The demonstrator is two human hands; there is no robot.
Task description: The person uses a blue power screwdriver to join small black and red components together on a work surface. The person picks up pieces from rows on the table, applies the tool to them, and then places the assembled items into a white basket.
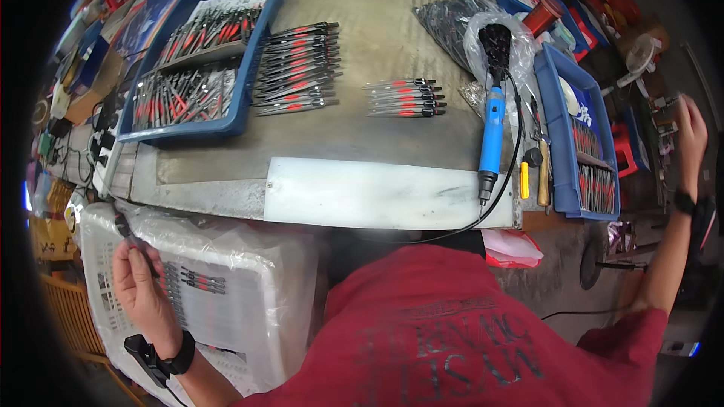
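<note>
My left hand [138, 283] is closed around a slim pen-shaped tool [127, 231], dark with a reddish part, its tip pointing up and away. Below and beside that hand is a white plastic crate [260, 290] lined with clear film; rows of similar pen-shaped tools [202, 281] lie in it. My right hand [691, 139] is raised far out to the right, away from the bench, its fingers closed together. A small metallic thing [664, 102] shows close to its fingertips; whether the fingers hold it is unclear.
On the bench [377, 38] lie a long row [300, 68] and a short stack [407, 98] of grey-and-red pen-shaped tools. A blue electric screwdriver [492, 132] with a black cord rests across a white board [369, 192]. Blue trays [243, 109] stand left and right [554, 136].
</note>
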